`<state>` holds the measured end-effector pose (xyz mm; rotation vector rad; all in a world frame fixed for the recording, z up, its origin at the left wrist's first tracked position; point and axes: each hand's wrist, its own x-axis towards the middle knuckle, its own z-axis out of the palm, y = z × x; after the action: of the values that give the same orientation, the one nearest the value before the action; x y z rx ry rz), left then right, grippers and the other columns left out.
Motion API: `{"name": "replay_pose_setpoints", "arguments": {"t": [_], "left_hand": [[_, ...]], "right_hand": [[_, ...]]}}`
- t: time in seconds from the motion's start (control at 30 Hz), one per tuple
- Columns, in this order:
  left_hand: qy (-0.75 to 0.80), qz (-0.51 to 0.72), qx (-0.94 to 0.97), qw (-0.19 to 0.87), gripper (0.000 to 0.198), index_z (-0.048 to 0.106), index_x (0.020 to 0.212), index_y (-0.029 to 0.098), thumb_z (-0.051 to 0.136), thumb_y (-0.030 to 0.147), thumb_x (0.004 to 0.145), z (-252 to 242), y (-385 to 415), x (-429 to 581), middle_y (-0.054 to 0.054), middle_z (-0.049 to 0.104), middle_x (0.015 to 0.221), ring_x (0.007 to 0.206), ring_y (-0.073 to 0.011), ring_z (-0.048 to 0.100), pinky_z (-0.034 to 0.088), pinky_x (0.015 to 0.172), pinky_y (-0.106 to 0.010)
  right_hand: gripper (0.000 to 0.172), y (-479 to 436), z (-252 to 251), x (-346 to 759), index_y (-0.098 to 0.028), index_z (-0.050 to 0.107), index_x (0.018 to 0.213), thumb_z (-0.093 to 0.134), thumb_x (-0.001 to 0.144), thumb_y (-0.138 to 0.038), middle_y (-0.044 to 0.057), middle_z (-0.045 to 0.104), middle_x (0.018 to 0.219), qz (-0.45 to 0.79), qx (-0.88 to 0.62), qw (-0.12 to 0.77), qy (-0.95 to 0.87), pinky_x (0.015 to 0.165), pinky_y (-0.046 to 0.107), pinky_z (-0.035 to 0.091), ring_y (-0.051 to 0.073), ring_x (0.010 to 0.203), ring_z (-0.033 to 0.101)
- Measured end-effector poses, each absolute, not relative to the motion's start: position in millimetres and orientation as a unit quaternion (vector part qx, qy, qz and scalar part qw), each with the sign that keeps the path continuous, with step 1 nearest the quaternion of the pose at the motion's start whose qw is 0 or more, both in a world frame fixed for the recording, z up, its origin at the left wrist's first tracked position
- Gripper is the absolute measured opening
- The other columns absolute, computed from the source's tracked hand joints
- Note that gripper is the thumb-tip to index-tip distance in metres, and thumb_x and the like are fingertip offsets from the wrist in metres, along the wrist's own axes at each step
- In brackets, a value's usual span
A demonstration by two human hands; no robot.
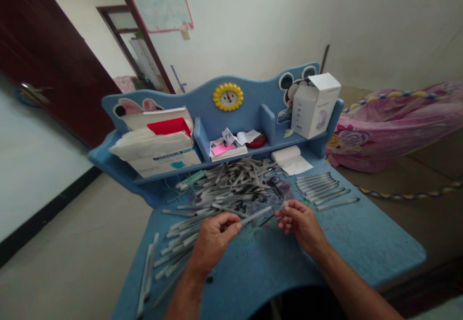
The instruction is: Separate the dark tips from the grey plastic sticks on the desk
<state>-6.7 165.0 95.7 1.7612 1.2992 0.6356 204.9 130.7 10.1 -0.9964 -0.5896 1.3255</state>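
Pen-like tube [256, 216]: pinched near one end by the left hand [216, 237]; slanted above the blue desk [379, 247], free end close to the right hand [301, 221]; so short a hold could let it swivel;
Right hand: fingertips closed on a small pale piece [284, 205], blurred; a slip could drop it;
Heaped tubes [237, 180]: crossed, just beyond the hands; a nudge could roll some;
Rowed tubes [319, 189]: side by side; a brush from the right forearm [352, 279] could scatter them
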Motion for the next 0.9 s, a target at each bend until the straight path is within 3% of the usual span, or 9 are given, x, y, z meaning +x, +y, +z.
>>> {"name": "replay_pose_setpoints", "arguments": {"t": [0.13, 0.37, 0.6, 0.9], "left_hand": [[0.502, 0.275, 0.689, 0.444, 0.018, 0.066, 0.075, 0.016, 0.057, 0.032, 0.073, 87, 163, -7, 0.001, 0.059, 0.063, 0.060, -0.0127, 0.051, 0.039, 0.054, -0.020], [0.495, 0.294, 0.694, 0.433, 0.015, 0.067, 0.073, 0.017, 0.060, 0.030, 0.071, 90, 163, -6, 0.001, 0.058, 0.066, 0.062, -0.0124, 0.052, 0.039, 0.057, -0.020], [0.509, 0.287, 0.673, 0.454, 0.017, 0.067, 0.073, 0.016, 0.060, 0.032, 0.070, 93, 161, -6, 0.001, 0.057, 0.062, 0.057, -0.0115, 0.048, 0.037, 0.051, -0.019], [0.513, 0.285, 0.667, 0.458, 0.015, 0.067, 0.070, 0.016, 0.061, 0.030, 0.069, 93, 154, -7, 0.003, 0.053, 0.056, 0.050, -0.0088, 0.041, 0.034, 0.047, -0.018]], "right_hand": [[0.027, 130, 8, 204, -0.016, 0.051, 0.080, 0.068, 0.068, -0.033, 0.004, 0.067, 0.072, 0.569, -0.424, 0.650, -0.271, 0.039, 0.019, 0.041, 0.012, 0.046, 0.057], [0.015, 126, 3, 205, -0.015, 0.060, 0.076, 0.067, 0.070, -0.027, -0.003, 0.055, 0.057, 0.404, -0.525, 0.605, -0.441, 0.046, 0.018, 0.040, 0.007, 0.047, 0.050], [0.022, 123, 13, 203, -0.017, 0.047, 0.078, 0.065, 0.070, -0.027, 0.004, 0.067, 0.070, 0.575, -0.415, 0.642, -0.291, 0.034, 0.018, 0.038, 0.011, 0.040, 0.056], [0.031, 124, 14, 200, -0.019, 0.045, 0.085, 0.069, 0.068, -0.028, 0.006, 0.068, 0.079, 0.620, -0.352, 0.679, -0.175, 0.034, 0.018, 0.041, 0.012, 0.044, 0.059]]}}
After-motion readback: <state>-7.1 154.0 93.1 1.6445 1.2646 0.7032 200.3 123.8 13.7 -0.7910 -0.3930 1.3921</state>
